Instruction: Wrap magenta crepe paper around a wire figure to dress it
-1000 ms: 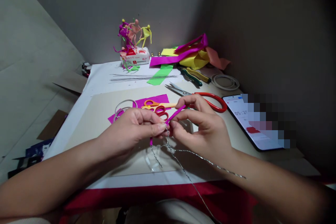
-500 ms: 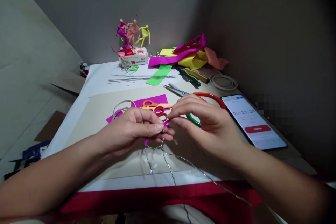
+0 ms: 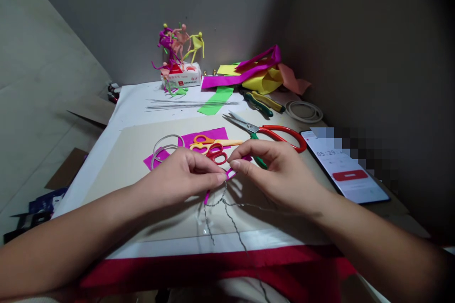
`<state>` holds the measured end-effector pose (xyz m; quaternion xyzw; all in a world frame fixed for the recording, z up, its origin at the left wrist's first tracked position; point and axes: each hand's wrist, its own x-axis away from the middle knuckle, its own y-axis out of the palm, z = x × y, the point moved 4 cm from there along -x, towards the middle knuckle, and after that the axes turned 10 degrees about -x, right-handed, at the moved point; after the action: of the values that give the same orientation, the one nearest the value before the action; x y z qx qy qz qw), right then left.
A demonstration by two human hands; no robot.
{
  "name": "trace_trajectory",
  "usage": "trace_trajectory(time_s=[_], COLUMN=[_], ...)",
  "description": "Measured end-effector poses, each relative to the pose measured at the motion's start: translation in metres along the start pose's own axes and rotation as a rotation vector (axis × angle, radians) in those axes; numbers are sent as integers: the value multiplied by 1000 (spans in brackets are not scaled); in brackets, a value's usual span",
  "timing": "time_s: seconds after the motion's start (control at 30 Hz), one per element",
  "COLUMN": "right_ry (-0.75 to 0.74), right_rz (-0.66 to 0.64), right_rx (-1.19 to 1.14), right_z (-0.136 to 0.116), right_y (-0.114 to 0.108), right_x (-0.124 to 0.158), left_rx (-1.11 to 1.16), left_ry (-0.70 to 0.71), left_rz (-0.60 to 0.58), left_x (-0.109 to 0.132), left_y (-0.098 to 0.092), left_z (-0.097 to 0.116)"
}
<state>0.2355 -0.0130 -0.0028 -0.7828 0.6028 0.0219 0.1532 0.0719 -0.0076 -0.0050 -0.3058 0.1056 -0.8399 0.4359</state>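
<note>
My left hand (image 3: pixel 185 175) pinches the end of a twisted wire form (image 3: pixel 232 220), where a magenta paper strip (image 3: pixel 232 172) meets it. The fingertips of my right hand (image 3: pixel 272 163) are closed on the same strip, just right of the left fingertips. Thin wire legs hang below the hands, and a short magenta piece (image 3: pixel 206 197) covers part of one. Behind the fingers lie red-handled small scissors (image 3: pixel 216 154) and orange-yellow scissors (image 3: pixel 202 140) on magenta paper (image 3: pixel 216 134).
Large scissors (image 3: pixel 280 128), pliers (image 3: pixel 261 103) and a phone (image 3: pixel 350 170) lie at the right. Farther back are loose wires (image 3: pixel 177 105), coloured paper strips (image 3: pixel 245 77) and small paper figures (image 3: pixel 182 40) on a box (image 3: pixel 185 75). Wire rings (image 3: pixel 167 142) lie left of the scissors.
Both hands have shifted slightly, and the left fingers are more closed together. More of the magenta strip shows near the right fingertips. The wire form has turned and moved a little right.
</note>
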Motion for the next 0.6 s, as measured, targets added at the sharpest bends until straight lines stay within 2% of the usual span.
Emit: trace_trajectory(time_s=[0.2,0.4,0.47,0.6], right_ry=[-10,105,142,178], right_rz=[-74,-108,-120,-143], right_rx=[3,-188,-283,-425], right_z=[-1,7,9,9], right_y=[4,8,9,12], right_x=[3,1,0,0], left_rx=[50,364,403,417], left_ry=[-19,-82,-110,-83], left_rz=[-81,-200,-199,-121], left_x=[-2,-4,-4,-4], left_y=[2,9,8,3], left_z=[-1,-7,-9,-9])
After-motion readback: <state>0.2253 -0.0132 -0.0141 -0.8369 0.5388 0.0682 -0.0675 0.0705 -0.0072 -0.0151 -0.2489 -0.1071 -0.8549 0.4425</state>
